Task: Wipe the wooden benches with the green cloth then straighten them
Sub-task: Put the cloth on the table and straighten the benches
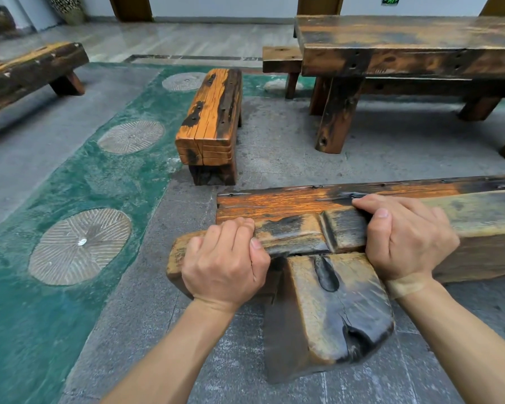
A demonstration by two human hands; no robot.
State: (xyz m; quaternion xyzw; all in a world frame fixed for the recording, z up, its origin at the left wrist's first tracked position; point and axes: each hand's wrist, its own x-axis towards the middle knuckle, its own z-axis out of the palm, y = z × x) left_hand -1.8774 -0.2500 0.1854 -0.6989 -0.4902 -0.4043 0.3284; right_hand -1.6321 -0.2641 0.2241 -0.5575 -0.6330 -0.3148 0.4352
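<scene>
- The near wooden bench point(289, 204) lay crosswise in front of the person, its end over a thick leg point(333, 310).
- Left hand point(225, 266) and right hand point(403, 237) both curled round its near edge, seemingly to shift it straight.
- No green cloth showed.
- A short bench point(207, 121) stood beyond, near the table point(405, 39).

Glossy, scorched orange wood bench point(303, 205) on rough grey stone floor point(274, 135).
</scene>
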